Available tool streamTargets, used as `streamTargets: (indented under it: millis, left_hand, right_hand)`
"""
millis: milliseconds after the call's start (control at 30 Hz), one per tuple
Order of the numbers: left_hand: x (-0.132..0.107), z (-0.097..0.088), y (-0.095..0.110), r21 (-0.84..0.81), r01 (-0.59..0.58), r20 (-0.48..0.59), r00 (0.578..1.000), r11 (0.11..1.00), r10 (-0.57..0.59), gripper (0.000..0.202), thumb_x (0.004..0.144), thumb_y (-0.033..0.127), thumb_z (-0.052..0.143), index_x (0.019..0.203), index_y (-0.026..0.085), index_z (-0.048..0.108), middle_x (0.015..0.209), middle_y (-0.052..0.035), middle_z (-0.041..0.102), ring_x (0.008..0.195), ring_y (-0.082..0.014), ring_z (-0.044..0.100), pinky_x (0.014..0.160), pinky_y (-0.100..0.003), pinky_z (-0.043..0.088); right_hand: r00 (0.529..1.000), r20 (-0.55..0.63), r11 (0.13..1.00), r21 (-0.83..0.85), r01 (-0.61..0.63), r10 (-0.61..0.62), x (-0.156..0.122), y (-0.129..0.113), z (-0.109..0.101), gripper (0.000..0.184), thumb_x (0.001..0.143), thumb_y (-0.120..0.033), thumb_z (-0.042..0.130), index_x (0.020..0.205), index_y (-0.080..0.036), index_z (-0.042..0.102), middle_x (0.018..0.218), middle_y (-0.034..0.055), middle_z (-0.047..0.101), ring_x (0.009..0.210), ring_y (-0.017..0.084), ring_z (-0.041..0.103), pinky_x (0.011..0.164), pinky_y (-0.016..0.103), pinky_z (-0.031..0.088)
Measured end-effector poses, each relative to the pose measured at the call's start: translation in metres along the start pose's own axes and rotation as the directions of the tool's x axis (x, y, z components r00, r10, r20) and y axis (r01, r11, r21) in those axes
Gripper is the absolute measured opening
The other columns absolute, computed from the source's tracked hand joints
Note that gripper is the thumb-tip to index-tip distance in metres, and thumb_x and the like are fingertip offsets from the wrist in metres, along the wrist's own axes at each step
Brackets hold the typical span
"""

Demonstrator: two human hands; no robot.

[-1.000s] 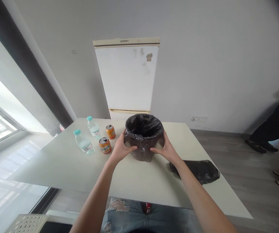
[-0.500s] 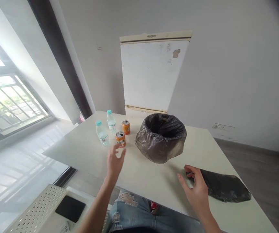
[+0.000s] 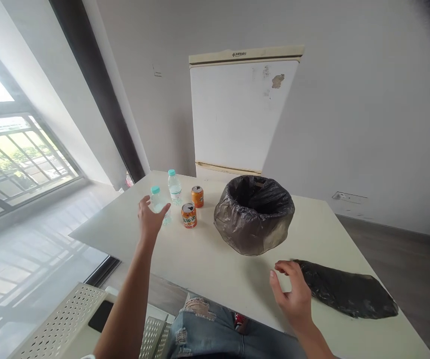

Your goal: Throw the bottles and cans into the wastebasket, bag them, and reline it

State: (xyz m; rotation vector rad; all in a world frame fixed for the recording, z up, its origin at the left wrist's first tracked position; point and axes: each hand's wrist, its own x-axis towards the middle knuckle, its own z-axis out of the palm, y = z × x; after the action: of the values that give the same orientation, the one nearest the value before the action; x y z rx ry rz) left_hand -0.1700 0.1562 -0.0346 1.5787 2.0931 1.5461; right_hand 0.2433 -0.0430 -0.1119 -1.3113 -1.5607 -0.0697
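The left hand (image 3: 150,219), fingers spread and holding nothing, is right at the nearer water bottle (image 3: 159,202) on the counter (image 3: 207,259) (label too small to read). The right hand (image 3: 292,294) hovers slack and empty beside a flat black bag (image 3: 345,289).

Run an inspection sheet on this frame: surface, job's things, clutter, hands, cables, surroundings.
Surface: white table, no spills visible.
Job's things: near bottle upright and capped; flat black bag lying towards the table's right end.
Clutter: far bottle, near can and far can, all upright; lined bin mid-table.
Hands: left hand open at the near bottle, contact unclear; right hand open, holding nothing, beside the flat black bag.
Cables: nothing seen.
Surroundings: fridge behind the table; window on the left; perforated white panel low on the left.
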Motion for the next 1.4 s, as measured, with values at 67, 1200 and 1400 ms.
streamTargets:
  millis: [67, 1200, 1400]
  left_hand:
    - [0.004, 0.006, -0.004, 0.038, 0.043, 0.084, 0.995, 0.998, -0.047, 0.081, 0.075, 0.049, 0.086, 0.141, 0.021, 0.049, 0.141, -0.0157, 0.062, 0.129, -0.0347, 0.062, 0.111, -0.053, 0.046]
    - [-0.156, 0.082, 0.140, -0.494, -0.017, 0.425, 0.868, 0.869, 0.259, 0.111, 0.069, 0.048, 0.093, 0.160, 0.027, 0.033, 0.159, -0.0169, 0.047, 0.150, -0.0413, 0.041, 0.122, -0.061, 0.037]
    - [-0.158, 0.088, 0.140, -0.507, -0.064, 0.403, 0.864, 0.860, 0.302, 0.103, 0.073, 0.050, 0.090, 0.158, 0.026, 0.036, 0.156, -0.0165, 0.049, 0.147, -0.0394, 0.045, 0.119, -0.057, 0.041]
  right_hand:
    - [0.999, 0.042, 1.000, 0.014, -0.004, 0.003, -0.001, -0.002, 0.003, 0.007, 0.096, -0.028, 0.061, 0.103, -0.028, 0.060, 0.090, 0.0062, 0.064, 0.081, 0.027, 0.065, 0.068, 0.044, 0.056]
    - [0.978, 0.206, 0.999, 0.036, 0.006, -0.013, 0.330, -0.083, -0.026, 0.052, 0.087, -0.059, 0.072, 0.064, -0.021, 0.044, 0.062, -0.0064, 0.028, 0.059, 0.009, 0.028, 0.057, 0.029, 0.022]
    - [0.877, 0.479, 0.999, -0.041, -0.015, 0.033, 0.326, -0.055, 0.004, 0.041, 0.080, -0.053, 0.074, 0.068, -0.020, 0.055, 0.064, -0.0046, 0.053, 0.063, 0.012, 0.045, 0.061, 0.027, 0.032]
